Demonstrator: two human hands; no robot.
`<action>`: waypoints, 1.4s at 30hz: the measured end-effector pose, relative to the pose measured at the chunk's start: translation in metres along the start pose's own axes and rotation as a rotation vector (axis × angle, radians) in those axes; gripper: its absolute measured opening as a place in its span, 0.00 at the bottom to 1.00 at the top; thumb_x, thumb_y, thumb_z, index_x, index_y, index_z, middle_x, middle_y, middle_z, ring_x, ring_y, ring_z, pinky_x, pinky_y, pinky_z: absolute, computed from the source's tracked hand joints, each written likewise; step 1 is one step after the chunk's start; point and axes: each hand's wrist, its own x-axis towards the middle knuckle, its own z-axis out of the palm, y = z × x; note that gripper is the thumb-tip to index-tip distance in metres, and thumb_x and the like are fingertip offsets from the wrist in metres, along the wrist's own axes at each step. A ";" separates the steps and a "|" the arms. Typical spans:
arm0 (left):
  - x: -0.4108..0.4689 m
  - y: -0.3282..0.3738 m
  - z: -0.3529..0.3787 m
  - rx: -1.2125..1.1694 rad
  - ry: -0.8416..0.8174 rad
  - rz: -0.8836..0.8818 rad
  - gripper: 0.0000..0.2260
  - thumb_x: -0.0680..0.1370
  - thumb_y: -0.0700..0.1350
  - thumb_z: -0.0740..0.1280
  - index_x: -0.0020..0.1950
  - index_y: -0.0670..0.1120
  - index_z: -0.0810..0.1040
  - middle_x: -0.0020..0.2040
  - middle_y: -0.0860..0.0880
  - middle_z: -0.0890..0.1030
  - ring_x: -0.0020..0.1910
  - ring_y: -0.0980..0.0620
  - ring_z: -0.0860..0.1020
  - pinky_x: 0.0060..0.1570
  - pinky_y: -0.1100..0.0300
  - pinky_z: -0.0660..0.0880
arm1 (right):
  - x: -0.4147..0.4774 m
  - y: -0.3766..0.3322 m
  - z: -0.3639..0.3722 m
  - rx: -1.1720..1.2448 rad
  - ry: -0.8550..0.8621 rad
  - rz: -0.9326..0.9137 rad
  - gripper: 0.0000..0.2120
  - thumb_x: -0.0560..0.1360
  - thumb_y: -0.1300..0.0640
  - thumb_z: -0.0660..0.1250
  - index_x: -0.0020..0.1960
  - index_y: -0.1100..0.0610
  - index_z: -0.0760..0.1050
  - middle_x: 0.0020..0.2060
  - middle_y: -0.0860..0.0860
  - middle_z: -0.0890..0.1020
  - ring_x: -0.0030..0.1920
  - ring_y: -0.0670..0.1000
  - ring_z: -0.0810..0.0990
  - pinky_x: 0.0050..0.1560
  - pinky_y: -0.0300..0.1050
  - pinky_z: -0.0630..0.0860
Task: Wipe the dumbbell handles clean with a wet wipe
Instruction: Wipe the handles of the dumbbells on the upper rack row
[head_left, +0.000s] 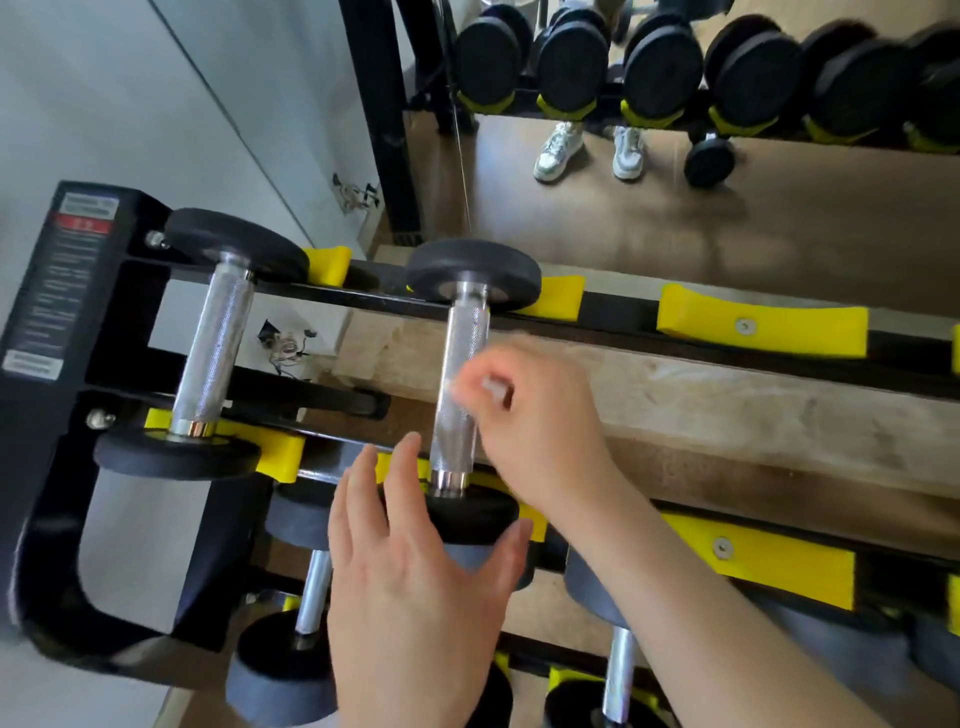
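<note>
Two dumbbells lie across the top tier of a black rack (62, 322) with yellow cradles. My right hand (524, 421) is blurred and sits against the right side of the knurled steel handle (460, 384) of the second dumbbell. Its fingers are curled and pinch a small white wet wipe (488, 387), most of it hidden. My left hand (415, 571) reaches with straight fingers to that dumbbell's near black end plate (467, 512), thumb at the plate's right edge. The first dumbbell's handle (215, 348) lies untouched to the left.
More dumbbells (311, 587) rest on the lower tier below my hands. Empty yellow cradles (758, 325) run along the rails to the right. A mirror behind the rack reflects dumbbells (660, 73) and white shoes (558, 150). A white wall stands at the left.
</note>
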 end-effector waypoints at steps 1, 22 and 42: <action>0.000 0.005 0.001 0.012 0.001 -0.044 0.43 0.62 0.65 0.69 0.70 0.44 0.68 0.67 0.40 0.72 0.68 0.39 0.70 0.65 0.47 0.68 | -0.013 -0.002 -0.001 0.028 -0.099 0.007 0.04 0.72 0.58 0.72 0.38 0.53 0.80 0.34 0.44 0.76 0.36 0.44 0.74 0.37 0.39 0.70; 0.014 -0.021 -0.007 -0.420 -0.044 -0.041 0.47 0.58 0.67 0.72 0.73 0.67 0.54 0.63 0.63 0.70 0.61 0.63 0.71 0.51 0.76 0.68 | -0.027 -0.005 0.008 0.075 -0.003 0.033 0.06 0.71 0.59 0.74 0.37 0.52 0.81 0.34 0.44 0.80 0.38 0.44 0.76 0.39 0.38 0.72; 0.047 -0.002 -0.112 -1.022 -0.623 -0.143 0.08 0.76 0.45 0.65 0.48 0.49 0.85 0.43 0.49 0.86 0.42 0.52 0.84 0.40 0.65 0.78 | -0.078 -0.113 -0.059 1.030 0.056 0.849 0.07 0.73 0.68 0.70 0.45 0.58 0.84 0.41 0.59 0.84 0.41 0.54 0.82 0.41 0.45 0.74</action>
